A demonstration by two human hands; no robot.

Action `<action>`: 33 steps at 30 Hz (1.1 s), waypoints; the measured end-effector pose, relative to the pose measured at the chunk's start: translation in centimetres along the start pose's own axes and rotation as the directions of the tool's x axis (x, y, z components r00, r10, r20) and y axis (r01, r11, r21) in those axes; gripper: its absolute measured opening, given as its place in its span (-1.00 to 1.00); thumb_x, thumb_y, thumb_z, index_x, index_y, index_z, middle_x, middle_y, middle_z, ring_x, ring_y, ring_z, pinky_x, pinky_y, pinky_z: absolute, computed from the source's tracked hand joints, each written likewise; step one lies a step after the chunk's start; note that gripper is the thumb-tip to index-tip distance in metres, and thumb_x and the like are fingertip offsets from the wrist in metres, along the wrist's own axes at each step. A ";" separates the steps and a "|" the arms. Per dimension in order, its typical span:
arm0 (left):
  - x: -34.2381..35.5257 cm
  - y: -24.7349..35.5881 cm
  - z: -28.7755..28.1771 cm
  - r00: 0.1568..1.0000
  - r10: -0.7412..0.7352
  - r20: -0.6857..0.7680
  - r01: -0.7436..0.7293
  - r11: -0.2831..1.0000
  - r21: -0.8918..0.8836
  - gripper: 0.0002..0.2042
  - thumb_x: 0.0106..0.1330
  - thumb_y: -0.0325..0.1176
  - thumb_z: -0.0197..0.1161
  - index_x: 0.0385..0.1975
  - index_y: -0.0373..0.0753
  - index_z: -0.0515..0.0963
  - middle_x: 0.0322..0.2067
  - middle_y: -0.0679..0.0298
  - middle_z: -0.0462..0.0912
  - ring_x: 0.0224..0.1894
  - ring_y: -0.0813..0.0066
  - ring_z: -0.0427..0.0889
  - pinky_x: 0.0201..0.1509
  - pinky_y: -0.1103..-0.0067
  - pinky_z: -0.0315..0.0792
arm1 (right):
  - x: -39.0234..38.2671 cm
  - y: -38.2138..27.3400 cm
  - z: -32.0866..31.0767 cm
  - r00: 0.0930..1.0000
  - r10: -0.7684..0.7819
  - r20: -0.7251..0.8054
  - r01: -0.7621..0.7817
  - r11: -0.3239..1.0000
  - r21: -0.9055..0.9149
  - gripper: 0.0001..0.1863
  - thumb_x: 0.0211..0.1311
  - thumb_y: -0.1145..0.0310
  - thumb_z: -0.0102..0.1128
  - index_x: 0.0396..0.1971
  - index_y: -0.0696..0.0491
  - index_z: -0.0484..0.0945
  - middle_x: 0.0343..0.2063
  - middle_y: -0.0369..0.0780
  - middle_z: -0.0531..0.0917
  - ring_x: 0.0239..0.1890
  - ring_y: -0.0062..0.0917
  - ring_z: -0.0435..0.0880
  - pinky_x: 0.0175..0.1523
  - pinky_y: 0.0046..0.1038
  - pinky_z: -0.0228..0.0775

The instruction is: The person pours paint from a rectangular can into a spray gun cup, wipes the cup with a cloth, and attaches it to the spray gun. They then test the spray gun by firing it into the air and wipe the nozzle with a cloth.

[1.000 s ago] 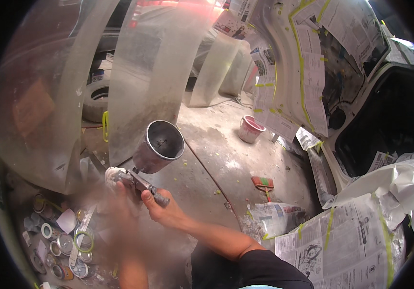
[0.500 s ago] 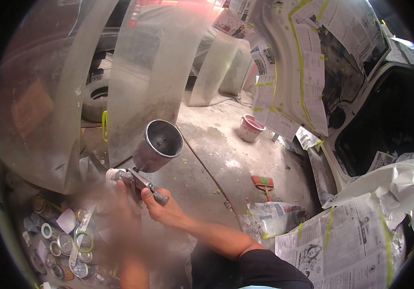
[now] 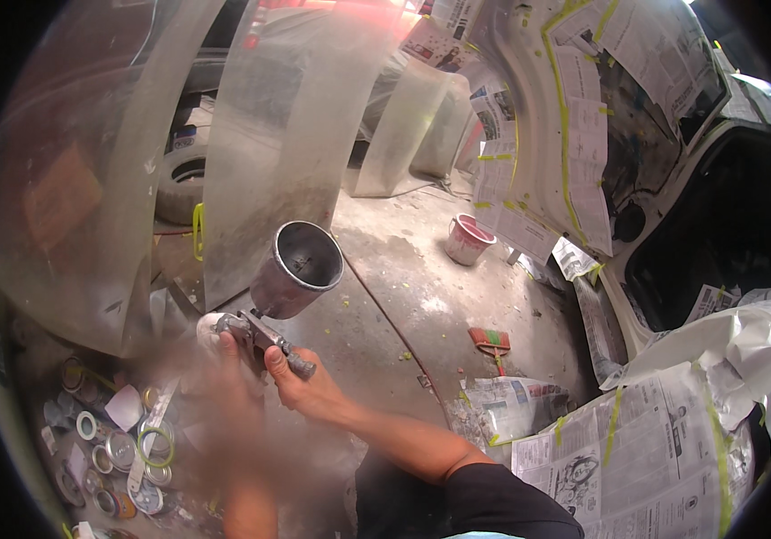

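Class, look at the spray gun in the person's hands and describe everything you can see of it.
The spray gun has a worn, metallic-looking grey body with a knobbed end and a large, round, dark grey cup mounted above it. The cup is uncovered and tilted, showing its dark interior. The gun is held above the floor. The right hand grips its knobbed end; the left hand, largely blurred, is at the other end, beside a white wad.
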State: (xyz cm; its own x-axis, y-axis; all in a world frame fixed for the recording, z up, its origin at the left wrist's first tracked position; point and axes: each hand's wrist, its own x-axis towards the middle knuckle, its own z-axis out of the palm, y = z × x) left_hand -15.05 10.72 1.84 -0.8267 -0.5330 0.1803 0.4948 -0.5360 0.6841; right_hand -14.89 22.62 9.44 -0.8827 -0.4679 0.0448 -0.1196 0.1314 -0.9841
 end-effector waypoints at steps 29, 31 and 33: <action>0.4 0.3 -0.8 0.981 -0.142 0.132 0.175 0.939 -0.295 -0.67 0.35 -0.24 0.23 0.04 -0.20 0.44 -0.15 0.35 0.61 -0.12 0.53 0.60 -0.01 0.57 0.47 | 0.2 0.8 -0.6 0.988 -0.132 0.079 0.142 0.979 -0.143 -0.19 0.24 -0.41 -0.20 -0.23 0.18 0.47 -0.62 -0.31 0.45 -0.51 -0.64 0.38 -0.43 -0.45 0.27; 0.2 0.7 -0.6 0.975 -0.160 0.157 0.207 0.912 -0.353 -0.68 0.35 -0.24 0.22 0.03 -0.20 0.45 -0.15 0.35 0.61 -0.13 0.53 0.60 0.00 0.57 0.47 | 0.2 0.8 -0.7 0.987 -0.135 0.086 0.147 0.976 -0.162 -0.16 0.26 -0.40 -0.20 -0.15 0.22 0.52 -0.58 -0.26 0.53 -0.45 -0.59 0.42 -0.37 -0.41 0.31; -0.2 1.2 0.2 0.980 -0.144 0.136 0.183 0.920 -0.346 -0.69 0.35 -0.25 0.23 0.02 -0.20 0.45 -0.15 0.35 0.61 -0.13 0.53 0.60 -0.01 0.57 0.48 | 0.0 0.4 -0.7 0.990 -0.113 0.081 0.124 0.982 -0.144 -0.16 0.25 -0.41 -0.20 -0.20 0.22 0.53 -0.59 -0.28 0.51 -0.47 -0.60 0.41 -0.39 -0.43 0.29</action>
State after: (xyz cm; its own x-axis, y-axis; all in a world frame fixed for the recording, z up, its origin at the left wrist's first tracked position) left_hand -14.35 10.26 2.79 -0.9181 -0.3562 0.1740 0.3964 -0.8177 0.4175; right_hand -15.27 23.27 9.15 -0.8236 -0.5492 0.1418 -0.2922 0.1964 -0.9360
